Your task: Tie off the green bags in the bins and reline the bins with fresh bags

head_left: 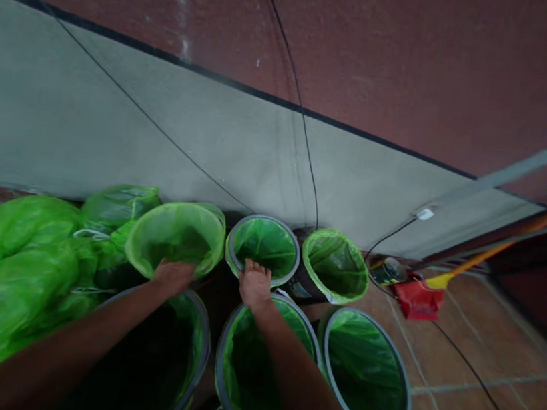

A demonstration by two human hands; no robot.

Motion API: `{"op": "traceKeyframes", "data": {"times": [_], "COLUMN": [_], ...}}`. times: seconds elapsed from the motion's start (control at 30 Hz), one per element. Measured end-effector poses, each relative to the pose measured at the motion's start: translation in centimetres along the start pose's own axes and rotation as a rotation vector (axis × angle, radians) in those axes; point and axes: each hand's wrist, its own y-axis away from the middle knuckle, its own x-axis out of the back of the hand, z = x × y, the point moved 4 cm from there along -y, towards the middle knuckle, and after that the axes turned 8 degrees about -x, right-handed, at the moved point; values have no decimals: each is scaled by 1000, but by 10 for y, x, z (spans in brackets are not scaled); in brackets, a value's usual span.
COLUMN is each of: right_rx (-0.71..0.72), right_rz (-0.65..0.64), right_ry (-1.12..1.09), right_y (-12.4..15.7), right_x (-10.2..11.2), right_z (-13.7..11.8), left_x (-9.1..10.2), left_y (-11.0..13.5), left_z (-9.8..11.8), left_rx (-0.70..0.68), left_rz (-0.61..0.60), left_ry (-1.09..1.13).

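My left hand is at the near rim of a trash bin lined with a pale green bag, its fingers hooked over the edge and partly hidden. At the back middle, my right hand curls its fingers over the near edge of a smaller bin's grey ring, which clamps a green trash bag. Beneath my forearms stand two larger lined bins, the left one dark inside and the middle one partly covered by my right arm.
Filled green trash bags are heaped at the left. Another lined bin leans at the back right, and a grey-ringed one stands in front. A red dustpan and yellow-handled tool are farther right. Cables hang along the wall.
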Motion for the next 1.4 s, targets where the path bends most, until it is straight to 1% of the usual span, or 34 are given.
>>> {"op": "traceKeyframes", "data": {"times": [0.03, 0.1, 0.17, 0.2, 0.23, 0.3, 0.33, 0.4, 0.47, 0.57, 0.63, 0.67, 0.73, 0.77, 0.8, 0.87, 0.9, 0.93, 1.0, 1.03, 1.1, 1.2, 1.27, 1.4], "right_rx": [3, -50, -220, -326, -406, -490, -507, -516, -511, -507, -495, -478, -434, -413, -417, -461, -493, -519, -527, -507, -454, -416, -408, -396], "right_rz": [59, 184, 276, 280, 254, 132, 67, -22, -45, -34, 22, 68, 174, 217, 240, 244, 232, 211, 142, 102, 23, -56, -75, -63], "right_ry": [-21, -39, -12, 14, 36, 71, 83, 97, 101, 82, 42, 15, -41, -66, -87, -112, -117, -117, -118, -120, -124, -127, -137, -169], "right_y": [3, 5, 5, 4, 3, 0, -1, -3, -4, -2, 7, 17, 47, 68, 92, 143, 168, 189, 221, 231, 237, 231, 225, 221], "right_x": [9, 26, 39, 41, 42, 36, 32, 25, 25, 34, 44, 48, 53, 50, 45, 25, 12, -1, -23, -32, -42, -43, -42, -43], "right_z": [10, 41, 85, 109, 132, 170, 184, 201, 205, 199, 193, 191, 190, 192, 195, 206, 212, 219, 230, 234, 241, 250, 251, 246], "left_x": [-1, -2, -2, -1, 0, 3, 5, 10, 15, 20, 19, 17, 7, -2, -13, -40, -56, -69, -90, -97, -107, -109, -108, -105], "left_y": [0, -1, -2, -2, -2, 0, 1, 4, 7, 14, 23, 30, 46, 55, 63, 77, 83, 87, 92, 93, 95, 98, 99, 101], "left_z": [-1, -3, -4, -3, -2, 0, 2, 7, 13, 29, 49, 61, 91, 108, 125, 155, 168, 179, 194, 199, 205, 208, 207, 205], "left_rx": [4, 9, 11, 12, 14, 23, 23, 13, -15, -89, -175, -224, -341, -411, -494, -616, -670, -709, -770, -786, -795, -780, -773, -773], "left_rz": [5, 31, 81, 105, 125, 157, 167, 187, 218, 281, 335, 357, 368, 337, 278, 103, -8, -85, -161, -177, -203, -192, -176, -179], "left_ry": [5, 10, 7, 6, 5, -2, -11, -39, -69, -59, -2, 35, 103, 131, 149, 140, 120, 101, 57, 37, 3, -22, -38, -58]}}
